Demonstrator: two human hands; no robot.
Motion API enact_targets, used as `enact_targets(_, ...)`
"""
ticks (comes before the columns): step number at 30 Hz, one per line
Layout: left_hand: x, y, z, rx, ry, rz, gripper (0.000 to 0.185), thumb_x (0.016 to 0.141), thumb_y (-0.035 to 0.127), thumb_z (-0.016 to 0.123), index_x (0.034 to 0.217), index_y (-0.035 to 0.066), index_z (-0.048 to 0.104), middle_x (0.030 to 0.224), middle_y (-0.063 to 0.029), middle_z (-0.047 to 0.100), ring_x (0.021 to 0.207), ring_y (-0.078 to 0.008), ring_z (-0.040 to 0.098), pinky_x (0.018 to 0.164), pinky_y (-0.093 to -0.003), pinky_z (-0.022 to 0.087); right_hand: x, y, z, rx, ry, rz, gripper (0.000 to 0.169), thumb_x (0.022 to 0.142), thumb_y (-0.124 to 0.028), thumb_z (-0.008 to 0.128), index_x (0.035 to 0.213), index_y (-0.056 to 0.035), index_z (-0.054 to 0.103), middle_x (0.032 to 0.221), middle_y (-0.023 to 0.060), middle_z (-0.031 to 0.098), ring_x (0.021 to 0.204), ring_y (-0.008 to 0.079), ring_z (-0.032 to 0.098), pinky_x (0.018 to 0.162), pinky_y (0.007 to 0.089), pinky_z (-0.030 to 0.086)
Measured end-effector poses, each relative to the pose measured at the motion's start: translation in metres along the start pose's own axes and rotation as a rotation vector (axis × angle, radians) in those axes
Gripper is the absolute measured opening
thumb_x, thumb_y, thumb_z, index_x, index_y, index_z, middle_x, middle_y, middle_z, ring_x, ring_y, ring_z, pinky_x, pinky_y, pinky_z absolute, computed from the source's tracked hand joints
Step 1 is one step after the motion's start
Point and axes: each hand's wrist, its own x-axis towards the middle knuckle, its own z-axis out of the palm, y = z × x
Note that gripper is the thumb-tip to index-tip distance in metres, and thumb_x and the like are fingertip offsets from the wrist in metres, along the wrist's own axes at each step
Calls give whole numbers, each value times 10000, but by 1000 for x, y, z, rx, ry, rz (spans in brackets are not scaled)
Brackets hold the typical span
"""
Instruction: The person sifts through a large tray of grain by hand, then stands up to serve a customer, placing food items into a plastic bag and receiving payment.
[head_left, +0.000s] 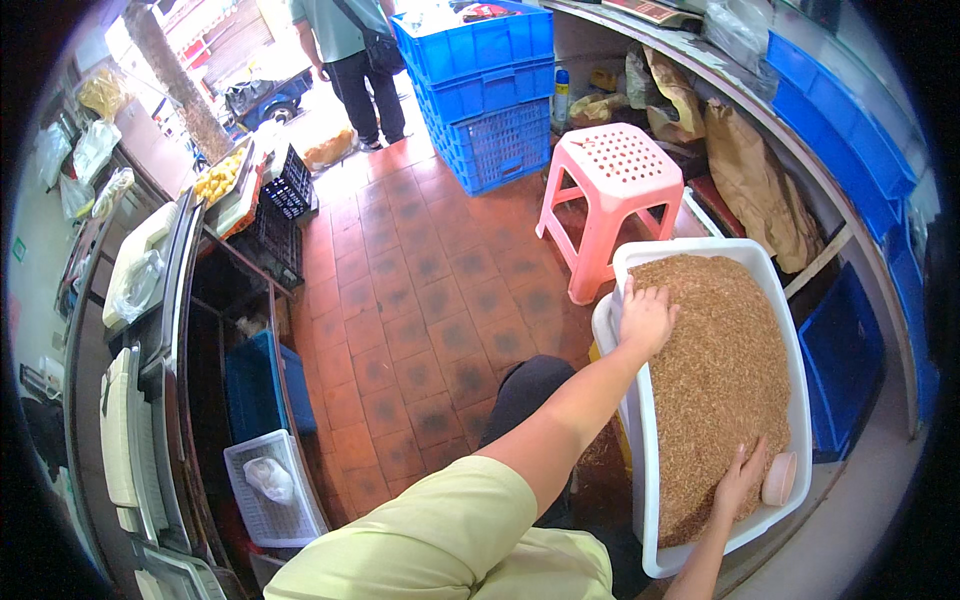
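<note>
A white plastic tub (799, 420) at the right holds a large mound of loose brown husk-like material (720, 360). My left hand (646, 319) lies on the mound near the tub's far left corner, its fingers spread a little and holding nothing visible. Lower down, my right hand (741, 480) touches the near right part of the mound with its fingers apart. Just right of that hand, a small pink cup (780, 478) leans against the tub's wall.
A pink plastic stool (611, 161) stands beyond the tub. Stacked blue crates (487, 97) rise behind it. A person (352, 60) stands near the doorway. Shelving with trays (161, 285) lines the left side. A white basket (262, 517) sits low at left. Paper sacks (754, 180) lie under the right counter.
</note>
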Motion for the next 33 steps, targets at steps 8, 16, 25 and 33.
enact_targets(8, -2, 1, 3, 21, 51, 0, 483, 938, 377, 525, 1265, 22, 545, 1088, -131, 648, 1093, -256, 592, 1158, -500, 180, 26, -53, 29, -223, 5, -125, 549, 918, -250, 574, 1431, -120, 431, 1494, 210, 355, 1393, 407, 285, 1158, 512, 184)
enact_targets(16, -2, 1, -1, -14, 35, -2, 495, 929, 378, 538, 1264, 14, 543, 1093, -134, 646, 1095, -262, 589, 1163, -497, 170, 44, -86, 27, -129, -274, -327, 425, 799, -78, 614, 1224, -97, 628, 1424, 174, 457, 1351, 377, 369, 1146, 457, 258)
enact_targets(25, -3, 1, -4, -21, 21, -10, 503, 929, 382, 533, 1265, 8, 547, 1093, -138, 640, 1106, -264, 579, 1166, -491, 165, 13, -72, -2, -40, -329, -376, 308, 809, -89, 626, 1108, -17, 629, 1373, 187, 483, 1317, 400, 381, 1124, 464, 268)
enact_targets(33, -1, 3, -3, -19, -8, -6, 510, 927, 389, 533, 1274, 14, 539, 1105, -144, 639, 1118, -262, 576, 1162, -497, 167, -41, -49, -17, -138, -172, -319, 421, 819, -131, 633, 1229, -47, 585, 1428, 204, 424, 1358, 424, 318, 1137, 526, 217)
